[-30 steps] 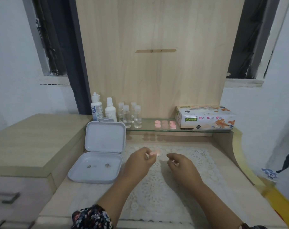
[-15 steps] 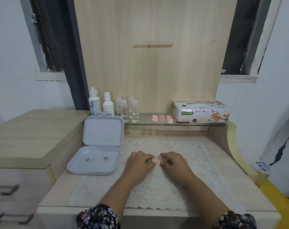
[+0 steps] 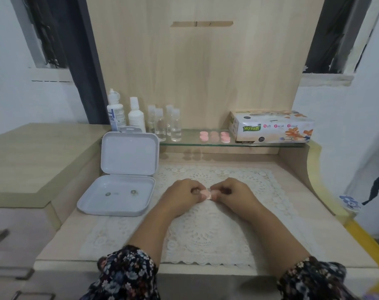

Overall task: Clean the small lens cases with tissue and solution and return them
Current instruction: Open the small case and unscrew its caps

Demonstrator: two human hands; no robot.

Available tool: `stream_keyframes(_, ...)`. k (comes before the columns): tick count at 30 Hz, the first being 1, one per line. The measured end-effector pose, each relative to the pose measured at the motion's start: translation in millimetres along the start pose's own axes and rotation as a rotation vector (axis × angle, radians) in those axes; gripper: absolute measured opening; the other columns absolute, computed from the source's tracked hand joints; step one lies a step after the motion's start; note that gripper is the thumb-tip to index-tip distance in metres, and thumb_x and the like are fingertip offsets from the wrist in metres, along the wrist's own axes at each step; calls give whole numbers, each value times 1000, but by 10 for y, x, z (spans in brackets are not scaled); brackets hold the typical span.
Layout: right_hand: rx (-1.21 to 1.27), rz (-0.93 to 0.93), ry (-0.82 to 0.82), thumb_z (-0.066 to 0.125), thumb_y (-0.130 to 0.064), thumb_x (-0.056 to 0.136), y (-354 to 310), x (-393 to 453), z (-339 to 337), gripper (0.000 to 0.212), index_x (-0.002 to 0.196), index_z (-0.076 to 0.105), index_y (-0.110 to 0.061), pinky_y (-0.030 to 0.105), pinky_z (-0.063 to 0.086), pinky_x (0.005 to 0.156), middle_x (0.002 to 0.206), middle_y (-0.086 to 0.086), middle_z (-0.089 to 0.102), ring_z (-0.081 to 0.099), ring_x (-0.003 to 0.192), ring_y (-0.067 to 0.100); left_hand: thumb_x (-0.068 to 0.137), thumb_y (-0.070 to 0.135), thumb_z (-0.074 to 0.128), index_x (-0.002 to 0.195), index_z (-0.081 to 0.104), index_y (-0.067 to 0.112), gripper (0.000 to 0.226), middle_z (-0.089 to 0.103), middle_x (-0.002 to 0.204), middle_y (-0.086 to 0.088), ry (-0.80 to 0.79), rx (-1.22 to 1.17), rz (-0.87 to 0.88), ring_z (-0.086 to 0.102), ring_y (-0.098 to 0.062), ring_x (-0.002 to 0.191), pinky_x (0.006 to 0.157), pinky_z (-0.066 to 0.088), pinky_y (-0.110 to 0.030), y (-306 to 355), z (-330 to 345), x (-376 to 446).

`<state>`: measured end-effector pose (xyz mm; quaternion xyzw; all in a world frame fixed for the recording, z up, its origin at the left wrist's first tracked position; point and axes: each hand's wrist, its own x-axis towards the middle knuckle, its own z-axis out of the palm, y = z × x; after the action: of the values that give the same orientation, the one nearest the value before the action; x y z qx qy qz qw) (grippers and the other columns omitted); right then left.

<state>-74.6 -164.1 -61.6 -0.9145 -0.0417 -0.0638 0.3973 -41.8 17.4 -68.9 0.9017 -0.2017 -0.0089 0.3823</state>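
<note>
A small pink lens case sits between my two hands, low over the lace mat. My left hand and my right hand both pinch it with curled fingers, fingertips meeting at the case. Several more pink lens cases lie on the glass shelf at the back. Two white solution bottles stand at the shelf's left end, and a tissue box lies at its right end.
An open white hinged box with two small lenses in its tray lies left of the mat. Several small clear bottles stand on the shelf. A raised wooden cabinet top is on the left.
My hands came together and dropped toward the mat. The left hand alone held the pink case a second ago; now both hands pinch it.
</note>
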Motion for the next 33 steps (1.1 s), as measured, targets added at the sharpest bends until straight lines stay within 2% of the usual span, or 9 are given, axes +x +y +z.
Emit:
stream_keyframes(4, -32, -39, 49, 73, -30, 85, 75, -8, 67, 31, 115, 70, -21, 5, 35, 73, 104, -7, 60, 55, 93, 4, 89, 29, 61, 107, 68, 32, 19, 53, 87, 13, 78, 99, 82, 49, -12, 93, 89, 44, -38, -22, 62, -15)
stream_keyframes(7, -29, -58, 69, 73, -29, 85, 86, 2, 80, 25, 108, 71, -20, 6, 35, 74, 102, -6, 60, 55, 94, 6, 90, 27, 61, 109, 68, 28, 21, 50, 87, 12, 97, 103, 87, 50, -13, 93, 88, 44, -37, -12, 75, -7)
stream_keyframes(10, -29, -60, 74, 73, -31, 84, 97, 30, 95, 21, 103, 72, -21, 5, 33, 70, 96, -8, 58, 52, 87, -1, 90, 27, 61, 112, 68, 25, 23, 52, 90, 12, 128, 98, 66, 49, -12, 95, 89, 44, -35, 9, 109, -2)
stream_keyframes(15, -21, -59, 91, 73, -29, 85, 93, 49, 114, 23, 105, 73, -20, 9, 35, 72, 96, -3, 58, 55, 90, 8, 90, 27, 61, 112, 68, 23, 23, 50, 89, 14, 151, 129, 44, 47, -11, 96, 88, 43, -33, 40, 134, 12)
stream_keyframes(21, -37, -70, 95, 72, -28, 86, 85, 48, 120, 23, 107, 73, -19, 10, 35, 70, 92, -4, 55, 53, 87, 9, 93, 26, 56, 118, 66, 18, 27, 56, 104, 5, 177, 195, 33, 47, -15, 104, 93, 42, -38, 99, 151, -24)
stream_keyframes(23, -53, -72, 97, 72, -28, 86, 80, 47, 123, 24, 108, 73, -19, 8, 33, 70, 91, -5, 54, 51, 85, 7, 94, 25, 55, 116, 66, 16, 27, 55, 102, 3, 188, 215, 35, 47, -16, 103, 92, 42, -37, 110, 169, -28)
stream_keyframes(27, -34, -73, 95, 72, -32, 86, 57, 27, 131, 26, 108, 73, -18, 9, 33, 69, 90, -5, 54, 50, 83, 5, 94, 32, 54, 99, 65, 6, 28, 47, 94, 2, 227, 351, 21, 46, -18, 97, 82, 41, -30, 160, 203, -18)
stream_keyframes(31, -13, -65, 98, 72, -28, 86, 63, 17, 114, 20, 104, 73, -20, 11, 34, 70, 93, -3, 56, 52, 85, 8, 88, 31, 64, 97, 63, 9, 25, 52, 97, -1, 205, 207, -25, 49, -17, 90, 78, 42, -28, 151, 187, -9)
stream_keyframes(33, 7, -56, 101, 73, -26, 85, 71, 20, 109, 19, 103, 73, -20, 11, 35, 71, 94, -4, 57, 53, 87, 7, 87, 26, 66, 112, 61, 14, 28, 52, 106, 2, 183, 59, -31, 50, -13, 94, 82, 42, -24, 121, 146, -38)
